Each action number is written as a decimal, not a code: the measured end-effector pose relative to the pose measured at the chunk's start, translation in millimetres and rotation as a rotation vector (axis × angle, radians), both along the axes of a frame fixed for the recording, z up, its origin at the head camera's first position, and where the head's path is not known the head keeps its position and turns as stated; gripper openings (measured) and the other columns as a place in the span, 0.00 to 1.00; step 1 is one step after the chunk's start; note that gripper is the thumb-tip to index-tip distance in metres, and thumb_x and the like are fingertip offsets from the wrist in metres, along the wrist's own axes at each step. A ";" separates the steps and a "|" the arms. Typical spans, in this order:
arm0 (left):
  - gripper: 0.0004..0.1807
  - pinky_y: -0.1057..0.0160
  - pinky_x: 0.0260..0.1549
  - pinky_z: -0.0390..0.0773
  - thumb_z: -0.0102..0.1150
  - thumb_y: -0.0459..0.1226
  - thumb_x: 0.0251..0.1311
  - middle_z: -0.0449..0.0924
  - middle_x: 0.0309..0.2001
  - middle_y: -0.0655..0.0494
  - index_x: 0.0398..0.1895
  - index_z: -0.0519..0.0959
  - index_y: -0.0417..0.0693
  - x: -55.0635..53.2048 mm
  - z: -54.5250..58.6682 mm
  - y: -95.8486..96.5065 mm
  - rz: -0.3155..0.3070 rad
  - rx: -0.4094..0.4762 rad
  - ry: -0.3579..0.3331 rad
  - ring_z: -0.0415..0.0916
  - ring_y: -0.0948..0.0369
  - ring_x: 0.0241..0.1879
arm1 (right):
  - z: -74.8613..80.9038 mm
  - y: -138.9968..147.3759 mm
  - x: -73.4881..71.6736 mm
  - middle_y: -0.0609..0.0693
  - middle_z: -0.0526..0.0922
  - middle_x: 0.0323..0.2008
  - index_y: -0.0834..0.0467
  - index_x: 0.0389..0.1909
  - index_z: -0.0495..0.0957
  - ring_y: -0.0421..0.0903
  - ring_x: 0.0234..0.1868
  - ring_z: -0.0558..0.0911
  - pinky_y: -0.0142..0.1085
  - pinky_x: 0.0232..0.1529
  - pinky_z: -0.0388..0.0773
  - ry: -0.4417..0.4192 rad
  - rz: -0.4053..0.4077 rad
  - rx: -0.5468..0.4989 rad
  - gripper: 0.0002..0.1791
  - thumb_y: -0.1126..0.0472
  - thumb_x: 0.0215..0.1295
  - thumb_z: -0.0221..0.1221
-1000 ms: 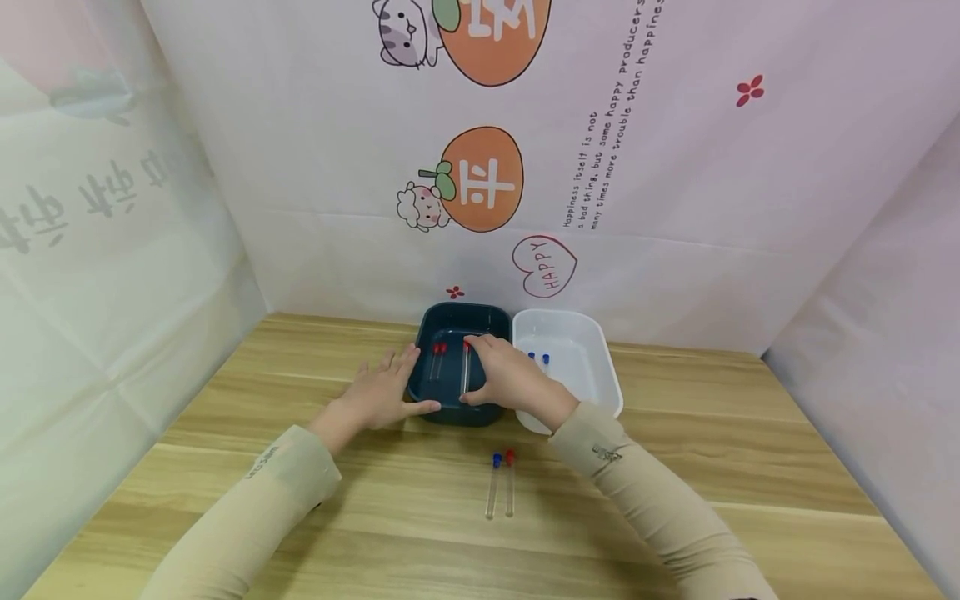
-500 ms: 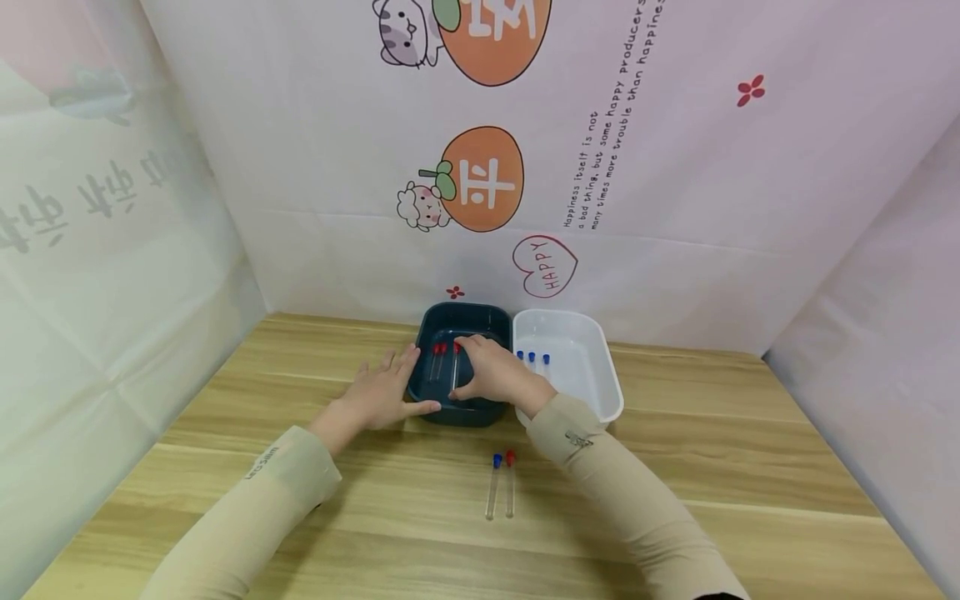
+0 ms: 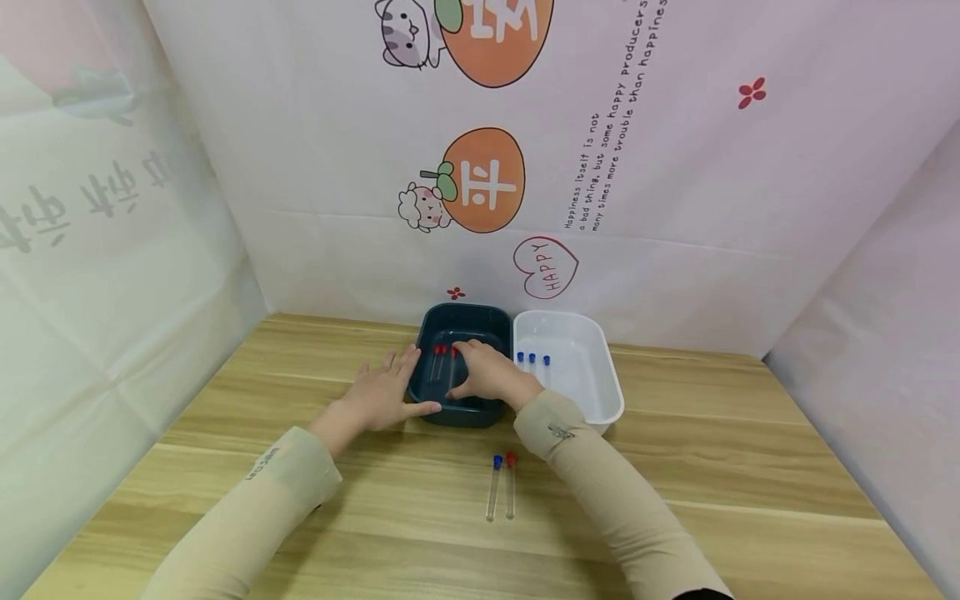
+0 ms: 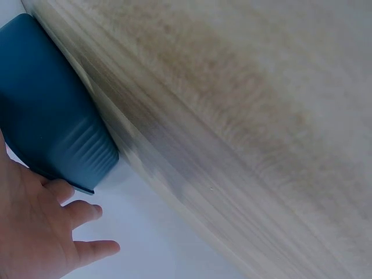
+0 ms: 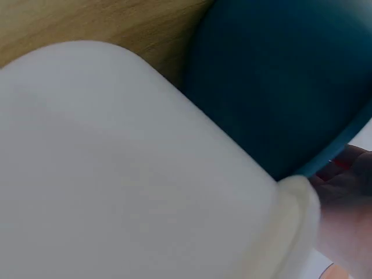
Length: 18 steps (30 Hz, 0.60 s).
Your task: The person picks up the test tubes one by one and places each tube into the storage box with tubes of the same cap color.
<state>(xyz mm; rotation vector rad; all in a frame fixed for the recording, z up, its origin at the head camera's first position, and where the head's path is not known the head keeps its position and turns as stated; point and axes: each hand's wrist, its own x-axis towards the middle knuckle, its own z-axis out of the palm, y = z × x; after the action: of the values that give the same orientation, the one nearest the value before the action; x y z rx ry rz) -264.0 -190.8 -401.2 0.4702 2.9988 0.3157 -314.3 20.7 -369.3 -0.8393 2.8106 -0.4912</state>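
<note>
Inside the dark blue bin [image 3: 465,416], my right hand [image 3: 491,372] holds a red-capped test tube [image 3: 453,352] between fingertips at the cap and thumb at the lower end. Two more red-capped test tubes [image 3: 436,362] lie in that bin, just left of it. My left hand [image 3: 377,396] rests at the bin's left side, fingers spread along the rim and thumb over the front edge. In the left wrist view the extended fingers [image 4: 84,214] show beside the bin wall [image 4: 52,104]. The right wrist view shows my right hand [image 5: 349,192] partly hidden behind the bins.
A white bin [image 3: 609,375] stands against the dark one on the right, with several blue-capped test tubes [image 3: 547,362] inside. On the wooden table [image 3: 375,533] in front lie a blue-capped test tube [image 3: 492,493] and another red-capped one [image 3: 511,492]. A printed cloth [image 3: 637,275] hangs behind.
My right hand has moved left and slightly lower in the dark bin, bringing the red-capped test tube close to the two there. My left hand has stayed put.
</note>
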 end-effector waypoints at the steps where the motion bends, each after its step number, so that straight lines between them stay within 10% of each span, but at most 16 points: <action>1: 0.61 0.26 0.68 0.46 0.48 0.73 0.64 0.42 0.82 0.45 0.84 0.43 0.42 0.3 0.6 -0.1 0.000 -0.001 -0.004 0.43 0.40 0.79 | -0.7 -1.2 -0.7 0.62 0.69 0.71 0.63 0.75 0.64 0.56 0.69 0.72 0.50 0.69 0.69 -0.001 -0.004 0.003 0.48 0.49 0.59 0.75; 18: 0.60 0.27 0.69 0.45 0.49 0.73 0.63 0.41 0.83 0.47 0.84 0.43 0.44 2.2 0.2 -0.3 0.008 0.007 -0.011 0.43 0.40 0.79 | -16.2 -12.4 -16.2 0.60 0.72 0.69 0.63 0.75 0.66 0.55 0.66 0.74 0.47 0.67 0.71 0.038 -0.040 0.109 0.46 0.49 0.61 0.74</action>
<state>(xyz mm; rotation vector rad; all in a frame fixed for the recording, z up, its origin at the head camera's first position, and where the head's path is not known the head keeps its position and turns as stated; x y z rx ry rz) -261.9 -191.1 -400.9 0.4563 2.9907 0.3288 -330.5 8.3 -385.5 -0.7806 2.8639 -0.3279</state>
